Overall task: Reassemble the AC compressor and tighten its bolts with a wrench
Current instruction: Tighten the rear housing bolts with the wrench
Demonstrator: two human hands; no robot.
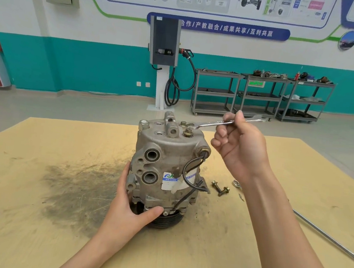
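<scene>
Compressor (163, 171) stands on end, pulley down, near the middle of the tan board table (34, 217), just right of a dark grease smear (73, 188). Housing is dull grey cast metal; two round ports face the camera, a blue-and-white label sits on the side, a black wire loops down the right flank. Left hand (129, 211) grips the lower body, thumb curled across the front above the ribbed pulley. Two loose bolts (220, 188) lie on the table just right of it. Right hand (238, 146) pinches a silver wrench (220, 123), its end on a bolt (183, 124) in the top face. Grey carts (259, 96) line the far wall.
</scene>
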